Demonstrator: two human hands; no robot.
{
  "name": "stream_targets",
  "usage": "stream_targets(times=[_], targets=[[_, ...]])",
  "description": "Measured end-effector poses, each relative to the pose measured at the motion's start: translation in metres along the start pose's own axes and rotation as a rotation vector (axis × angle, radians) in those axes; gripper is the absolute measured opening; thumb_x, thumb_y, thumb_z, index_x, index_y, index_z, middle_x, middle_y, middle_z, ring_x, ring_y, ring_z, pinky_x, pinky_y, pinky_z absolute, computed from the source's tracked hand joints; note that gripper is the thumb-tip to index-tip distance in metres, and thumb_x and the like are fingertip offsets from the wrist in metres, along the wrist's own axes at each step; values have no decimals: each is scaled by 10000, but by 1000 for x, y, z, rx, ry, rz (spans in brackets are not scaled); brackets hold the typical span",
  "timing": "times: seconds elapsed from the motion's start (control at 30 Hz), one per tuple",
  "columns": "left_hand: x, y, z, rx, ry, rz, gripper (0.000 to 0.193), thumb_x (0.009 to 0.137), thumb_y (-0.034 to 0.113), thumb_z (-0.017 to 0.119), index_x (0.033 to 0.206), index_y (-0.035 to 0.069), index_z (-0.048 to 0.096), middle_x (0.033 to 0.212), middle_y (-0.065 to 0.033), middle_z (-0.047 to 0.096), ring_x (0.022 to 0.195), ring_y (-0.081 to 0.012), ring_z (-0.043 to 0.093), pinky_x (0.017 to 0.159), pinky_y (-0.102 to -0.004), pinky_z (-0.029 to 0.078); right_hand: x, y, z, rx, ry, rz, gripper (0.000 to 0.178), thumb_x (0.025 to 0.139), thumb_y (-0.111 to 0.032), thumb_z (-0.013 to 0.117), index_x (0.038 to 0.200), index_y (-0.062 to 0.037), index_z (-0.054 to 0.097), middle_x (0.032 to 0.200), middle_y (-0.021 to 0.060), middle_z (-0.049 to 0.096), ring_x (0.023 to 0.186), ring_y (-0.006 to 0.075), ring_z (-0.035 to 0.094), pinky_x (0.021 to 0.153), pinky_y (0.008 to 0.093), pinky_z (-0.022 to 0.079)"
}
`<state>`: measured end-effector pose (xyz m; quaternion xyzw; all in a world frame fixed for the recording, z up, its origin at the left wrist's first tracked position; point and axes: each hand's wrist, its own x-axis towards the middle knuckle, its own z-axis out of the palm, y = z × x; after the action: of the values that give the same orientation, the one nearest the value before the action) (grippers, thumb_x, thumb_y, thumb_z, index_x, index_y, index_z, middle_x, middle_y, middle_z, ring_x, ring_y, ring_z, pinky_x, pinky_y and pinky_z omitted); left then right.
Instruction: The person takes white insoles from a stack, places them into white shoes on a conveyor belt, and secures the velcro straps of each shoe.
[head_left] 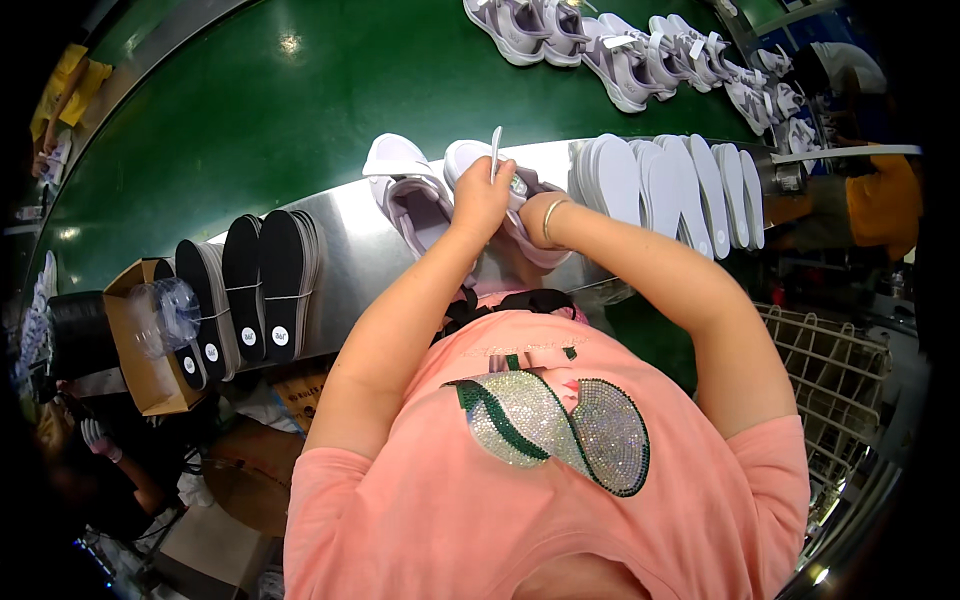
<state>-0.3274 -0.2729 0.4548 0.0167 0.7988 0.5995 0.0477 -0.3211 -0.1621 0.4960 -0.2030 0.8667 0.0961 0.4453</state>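
Observation:
A pale lilac-and-white sneaker (548,250) stands on the metal ledge in front of me, its toe pointing away. My left hand (484,196) is closed at its upper, pinching a white strap (496,150) that sticks up above the fingers. My right hand (545,219), with a bangle at the wrist, reaches down into the shoe's opening; its fingers are hidden inside. Just left of it stands the matching sneaker (410,205), a white strap across its front and its opening toward me. Neither hand touches that one.
Bundled black insoles (288,285) stand left on the metal ledge (345,235), beside a cardboard box (140,335). White insoles (612,180) stand in stacks to the right. Beyond is a green surface (330,90) with rows of sneakers (620,65). A wire basket (825,370) sits lower right. Other people work at both sides.

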Motion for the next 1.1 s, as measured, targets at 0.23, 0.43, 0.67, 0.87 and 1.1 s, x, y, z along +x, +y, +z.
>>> stream_targets(times=[0.23, 0.43, 0.67, 0.87, 1.1], targets=[[-2, 6, -3, 83, -41, 33, 325, 806, 275, 524, 837, -47, 561, 748, -209, 588, 709, -313, 575, 641, -357, 432, -4, -5, 9, 159, 212, 170, 282, 769, -232, 466, 933, -71, 630, 950, 125, 612, 911, 252, 579, 795, 314, 438], [-2, 8, -2, 111, -15, 19, 321, 805, 291, 505, 785, -27, 539, 696, -229, 570, 705, -392, 552, 624, -433, 419, -43, -2, -14, 80, -74, 25, 311, 772, -284, 451, 931, -74, 615, 935, 164, 606, 894, 268, 580, 827, 394, 392], [1, 10, -3, 127, -87, -29, 333, 815, 298, 505, 837, -30, 557, 724, -194, 586, 686, -311, 567, 629, -362, 427, -44, 15, 23, 53, 32, -63, 393, 739, -323, 507, 1008, -43, 561, 984, 175, 587, 916, 269, 570, 875, 460, 314], [2, 6, -9, -14, -237, 15, 285, 824, 266, 508, 845, -13, 560, 703, -102, 582, 657, -166, 540, 599, -295, 420, -34, 20, 18, 1788, 239, -44, 373, 833, -314, 507, 939, 38, 569, 850, 142, 617, 778, 149, 569, 687, 264, 441], [2, 11, -15, -120, -166, 8, 243, 829, 247, 501, 834, 6, 536, 682, -129, 563, 628, -234, 541, 593, -319, 416, -29, 23, 33, 1926, 396, -318, 200, 821, -201, 535, 775, -7, 556, 600, 28, 536, 590, 114, 497, 626, 228, 401]])
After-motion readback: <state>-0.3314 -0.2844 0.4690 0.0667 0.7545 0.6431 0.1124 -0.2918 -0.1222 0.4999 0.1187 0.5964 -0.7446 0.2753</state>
